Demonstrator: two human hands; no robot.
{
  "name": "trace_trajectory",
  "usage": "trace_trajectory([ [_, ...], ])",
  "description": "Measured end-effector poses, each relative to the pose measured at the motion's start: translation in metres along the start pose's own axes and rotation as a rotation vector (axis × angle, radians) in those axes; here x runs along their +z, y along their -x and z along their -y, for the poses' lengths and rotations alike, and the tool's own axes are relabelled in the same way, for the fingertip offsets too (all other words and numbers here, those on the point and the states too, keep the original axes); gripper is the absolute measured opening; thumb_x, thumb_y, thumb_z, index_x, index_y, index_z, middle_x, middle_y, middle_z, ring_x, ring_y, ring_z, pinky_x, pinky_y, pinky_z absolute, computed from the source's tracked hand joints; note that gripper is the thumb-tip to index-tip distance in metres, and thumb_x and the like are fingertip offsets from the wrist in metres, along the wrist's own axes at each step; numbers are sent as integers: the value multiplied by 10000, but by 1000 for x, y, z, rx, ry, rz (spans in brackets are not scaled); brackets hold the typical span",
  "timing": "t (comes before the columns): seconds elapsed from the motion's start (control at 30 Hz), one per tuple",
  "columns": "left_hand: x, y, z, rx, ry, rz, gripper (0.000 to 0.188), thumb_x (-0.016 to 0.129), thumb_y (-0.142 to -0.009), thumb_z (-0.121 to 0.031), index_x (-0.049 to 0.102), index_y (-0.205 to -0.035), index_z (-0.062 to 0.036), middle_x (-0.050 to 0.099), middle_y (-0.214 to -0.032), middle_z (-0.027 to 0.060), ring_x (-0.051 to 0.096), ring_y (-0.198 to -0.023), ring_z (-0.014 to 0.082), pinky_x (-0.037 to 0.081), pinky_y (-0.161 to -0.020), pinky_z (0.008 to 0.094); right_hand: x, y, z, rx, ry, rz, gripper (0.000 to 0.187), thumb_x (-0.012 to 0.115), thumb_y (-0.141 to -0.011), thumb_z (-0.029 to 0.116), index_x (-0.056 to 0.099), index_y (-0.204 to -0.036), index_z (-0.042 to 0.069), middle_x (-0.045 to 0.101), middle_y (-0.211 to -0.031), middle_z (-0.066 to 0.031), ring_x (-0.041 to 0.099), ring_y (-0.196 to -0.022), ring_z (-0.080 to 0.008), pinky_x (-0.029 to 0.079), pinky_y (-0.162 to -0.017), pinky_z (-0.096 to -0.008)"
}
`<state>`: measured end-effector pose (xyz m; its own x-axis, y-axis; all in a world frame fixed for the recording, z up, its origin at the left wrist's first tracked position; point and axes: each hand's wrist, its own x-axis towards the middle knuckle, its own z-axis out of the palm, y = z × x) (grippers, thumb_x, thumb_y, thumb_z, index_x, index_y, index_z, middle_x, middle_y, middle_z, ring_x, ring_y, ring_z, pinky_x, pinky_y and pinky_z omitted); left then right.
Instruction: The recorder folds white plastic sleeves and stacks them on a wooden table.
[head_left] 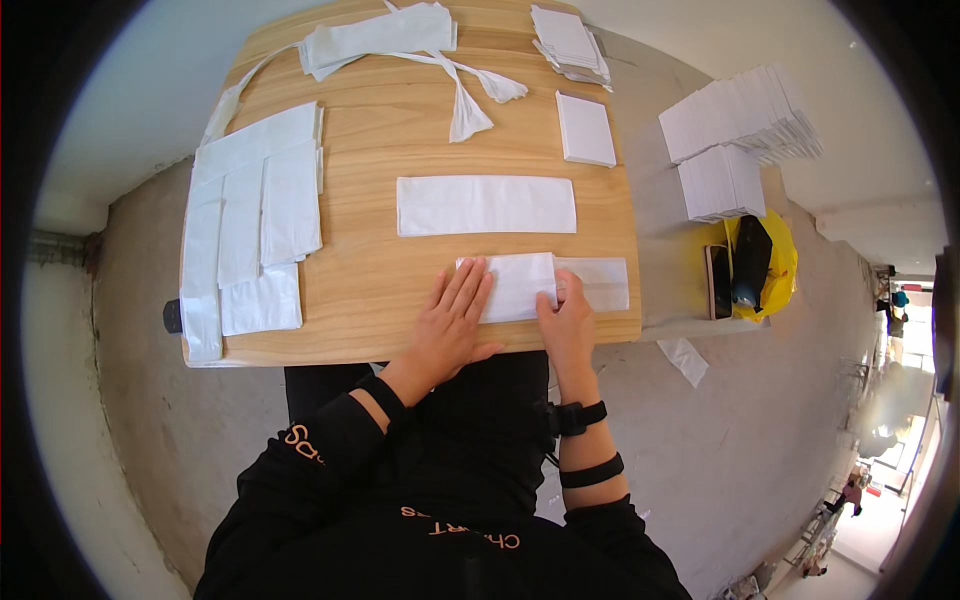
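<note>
now | left hand (452, 318) flat on white cloth (520, 285) | right hand (568, 322) pressing fold

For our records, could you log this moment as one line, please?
left hand: flat on white fabric piece | right hand: pressing fold | wooden table

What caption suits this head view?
Both hands, left and right, press a white sheet flat on a wooden table.

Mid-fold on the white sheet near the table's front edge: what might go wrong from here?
The folded white sheet lies close to the table edge, so it might slide off. The left hand presses only its left end; the right hand pinches at the fold, so the layers could shift and crease crooked.
</note>
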<state>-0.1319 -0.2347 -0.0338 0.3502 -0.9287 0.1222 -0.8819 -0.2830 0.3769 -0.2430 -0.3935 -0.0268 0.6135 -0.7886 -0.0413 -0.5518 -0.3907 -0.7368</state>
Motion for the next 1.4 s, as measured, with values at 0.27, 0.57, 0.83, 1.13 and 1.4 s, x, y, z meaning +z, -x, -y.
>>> trace_trajectory([
  [0.27, -2, -2, 0, 2, -17, 1, 897, 616, -811, -532, 319, -1440, 34, 262, -1532, 213, 235, -1434, 331, 180, -1162, 476, -19, -6, 3, -328, 212, -91, 381, 670, -753, 67, 623, -1130, 85, 509, -984, -108, 564, -900, -267, 480, -780, -365],
  [0.57, -4, -3, 2, -13, 102, -23, 740, 671, -815, -409, 411, -1391, -23, 313, -1500, 205, 270, -1411, 359, 210, -1151, 490, -30, -58, -8, -154, 162, 59, 282, 695, -738, 91, 651, -1016, 107, 542, -935, -97, 572, -902, -287, 483, -758, -400],
  [0.83, -22, -41, 72, -134, 50, -364, 403, 680, -725, -105, 584, -1110, -37, 529, -1205, 157, 487, -1172, 343, 397, -983, 454, -21, -111, -19, -396, 353, -57, 205, 640, -773, 57, 652, -977, 64, 598, -883, -111, 605, -825, -288, 495, -716, -378],
  [1.13, -35, -58, 102, -106, -74, -303, 73, 657, -719, -64, 625, -785, -73, 571, -872, 59, 576, -861, 261, 464, -750, 385, -21, -125, -18, -342, 226, 21, 33, 635, -782, 99, 655, -808, 96, 624, -825, -69, 619, -733, -285, 491, -632, -372],
  [1.4, -37, -59, 102, -103, -34, -351, 31, 648, -749, -80, 623, -735, -68, 597, -821, 67, 592, -802, 271, 474, -763, 393, -25, -124, -20, -303, 78, 2, 65, 654, -766, 110, 672, -828, 99, 632, -833, -75, 642, -744, -236, 504, -658, -342],
])
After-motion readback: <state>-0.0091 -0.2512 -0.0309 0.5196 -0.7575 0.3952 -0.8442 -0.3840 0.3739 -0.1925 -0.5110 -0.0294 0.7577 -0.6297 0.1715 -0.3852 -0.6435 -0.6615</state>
